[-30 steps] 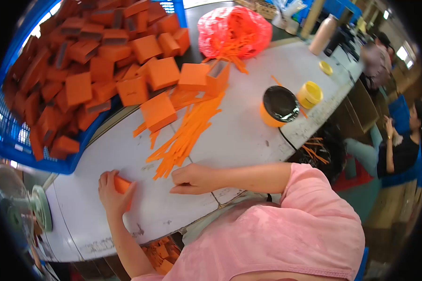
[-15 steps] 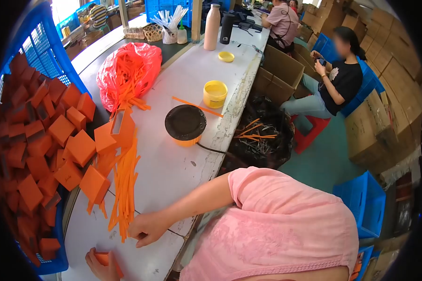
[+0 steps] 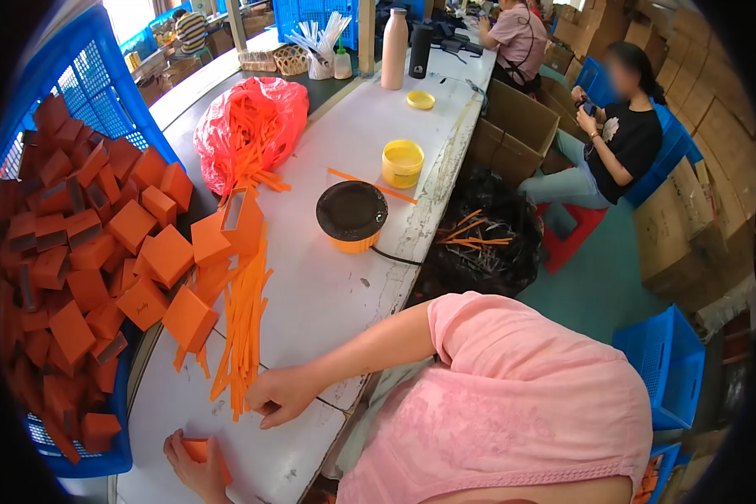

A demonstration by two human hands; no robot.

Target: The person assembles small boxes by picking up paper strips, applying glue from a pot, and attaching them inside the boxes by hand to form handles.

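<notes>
My left hand [image 3: 198, 470] is wrapped round a small orange box [image 3: 196, 448] at the table's near end, partly covering it. Just above, my right hand [image 3: 284, 393] is closed, fingers curled against the lower ends of a bundle of flat orange strips [image 3: 242, 336]. Its fingertips are partly hidden, at the edge of the bundle. Orange boxes [image 3: 189, 319] lie over the top and left of the strips. A red plastic bag [image 3: 287, 113] with more strips spilling out sits farther up the table.
A blue crate [image 3: 118, 445] heaped with orange boxes borders the left. On the white table [image 3: 311, 290] stand a dark-topped round device [image 3: 351, 212] with a cord, a yellow tub [image 3: 402, 164], its lid [image 3: 421, 100] and a pink bottle [image 3: 394, 50]. A co-worker [image 3: 622, 134] sits at right.
The whole view has shifted, so the scene lies a little farther right. Both hands keep nearly the same places relative to the strips and the box.
</notes>
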